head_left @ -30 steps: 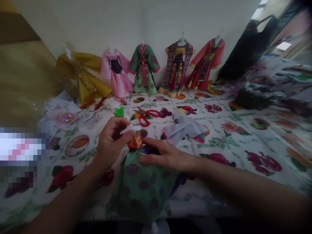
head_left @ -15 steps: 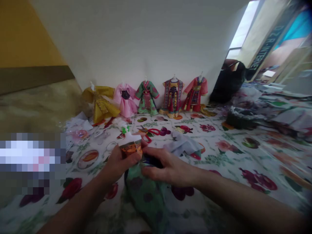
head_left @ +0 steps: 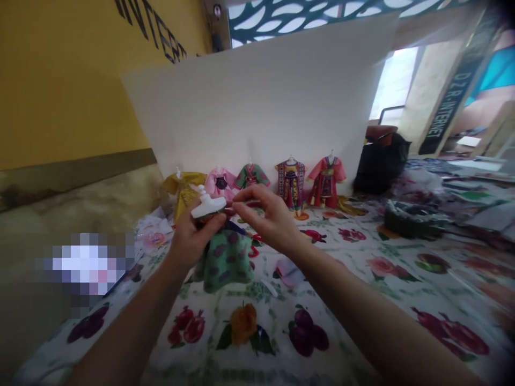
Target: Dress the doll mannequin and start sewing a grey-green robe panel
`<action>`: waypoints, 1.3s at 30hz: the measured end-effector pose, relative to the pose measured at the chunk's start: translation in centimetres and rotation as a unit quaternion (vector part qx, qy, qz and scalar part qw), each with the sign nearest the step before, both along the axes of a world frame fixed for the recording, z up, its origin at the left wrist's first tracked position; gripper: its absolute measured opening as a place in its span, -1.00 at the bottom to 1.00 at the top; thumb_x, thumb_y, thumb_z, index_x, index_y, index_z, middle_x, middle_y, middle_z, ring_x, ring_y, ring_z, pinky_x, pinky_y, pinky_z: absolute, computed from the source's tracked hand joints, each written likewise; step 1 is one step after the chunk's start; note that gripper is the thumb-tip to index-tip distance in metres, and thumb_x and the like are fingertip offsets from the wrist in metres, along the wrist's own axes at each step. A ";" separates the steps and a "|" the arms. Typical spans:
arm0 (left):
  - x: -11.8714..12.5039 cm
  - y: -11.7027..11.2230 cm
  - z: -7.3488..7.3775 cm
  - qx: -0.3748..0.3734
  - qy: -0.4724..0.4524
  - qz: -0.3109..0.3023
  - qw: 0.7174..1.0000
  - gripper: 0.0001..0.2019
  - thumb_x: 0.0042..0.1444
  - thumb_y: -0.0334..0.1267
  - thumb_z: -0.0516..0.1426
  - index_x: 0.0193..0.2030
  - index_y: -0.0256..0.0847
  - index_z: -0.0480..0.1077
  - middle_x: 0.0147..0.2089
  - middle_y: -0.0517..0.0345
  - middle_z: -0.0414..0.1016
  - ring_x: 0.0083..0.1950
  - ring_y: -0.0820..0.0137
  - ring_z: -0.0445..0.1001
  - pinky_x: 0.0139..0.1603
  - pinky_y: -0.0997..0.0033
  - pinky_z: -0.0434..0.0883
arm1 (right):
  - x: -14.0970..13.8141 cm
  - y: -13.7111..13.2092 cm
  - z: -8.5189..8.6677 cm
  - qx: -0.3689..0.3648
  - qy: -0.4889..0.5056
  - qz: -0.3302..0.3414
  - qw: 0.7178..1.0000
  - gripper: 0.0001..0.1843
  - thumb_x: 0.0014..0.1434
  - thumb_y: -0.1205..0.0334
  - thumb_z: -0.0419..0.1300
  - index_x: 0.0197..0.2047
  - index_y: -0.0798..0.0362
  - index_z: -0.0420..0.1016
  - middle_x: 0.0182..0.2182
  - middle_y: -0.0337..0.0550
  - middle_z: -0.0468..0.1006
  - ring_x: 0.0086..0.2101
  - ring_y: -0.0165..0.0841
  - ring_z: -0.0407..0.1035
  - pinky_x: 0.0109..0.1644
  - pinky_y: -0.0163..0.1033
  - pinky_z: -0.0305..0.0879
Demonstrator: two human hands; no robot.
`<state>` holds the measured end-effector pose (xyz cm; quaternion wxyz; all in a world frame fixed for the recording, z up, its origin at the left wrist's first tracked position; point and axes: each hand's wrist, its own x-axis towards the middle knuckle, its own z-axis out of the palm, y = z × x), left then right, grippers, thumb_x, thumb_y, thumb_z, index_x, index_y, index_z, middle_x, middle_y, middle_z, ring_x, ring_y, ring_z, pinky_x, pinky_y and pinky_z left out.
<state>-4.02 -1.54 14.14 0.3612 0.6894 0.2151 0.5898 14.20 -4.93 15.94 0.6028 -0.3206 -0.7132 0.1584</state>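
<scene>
My left hand [head_left: 185, 236] is wrapped round a small dress form with a white top [head_left: 208, 205], held above the cloth and tilted. A green skirt [head_left: 229, 257] with dark purplish spots hangs from it, and a dark blue strip [head_left: 236, 227] shows at its waist. My right hand [head_left: 266, 217] is raised just right of the form's shoulder, thumb and forefinger pinched together. What lies in that pinch is too small and blurred to name. Red scissor handles [head_left: 253, 251] show partly behind the skirt, between the hands.
Dressed forms stand along a white board [head_left: 257, 107], among them a yellow dress [head_left: 183, 187] and a red robe [head_left: 328, 179]. At the right are a dark round container [head_left: 414, 217], a black bag [head_left: 380, 163] and plastic wrapping. A fruit-print cloth [head_left: 225, 370] covers the table.
The dress form has been raised and turned, so its skirt now hangs below my left hand. My right hand has left the waist and moved up beside the shoulder. The view has tilted upward.
</scene>
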 end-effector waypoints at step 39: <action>2.5 2.6 -4.6 0.009 -0.021 0.103 0.994 -0.70 0.11 -0.21 0.30 -0.02 -0.16 0.43 -0.10 0.10 0.54 -0.09 0.37 0.54 0.03 0.35 0.49 | -1.9 4.3 -6.8 -0.193 0.099 0.133 0.967 -0.89 0.03 0.29 0.21 -0.48 0.07 0.37 -0.54 -0.35 0.32 -0.49 -0.49 0.16 -0.42 -0.34 0.07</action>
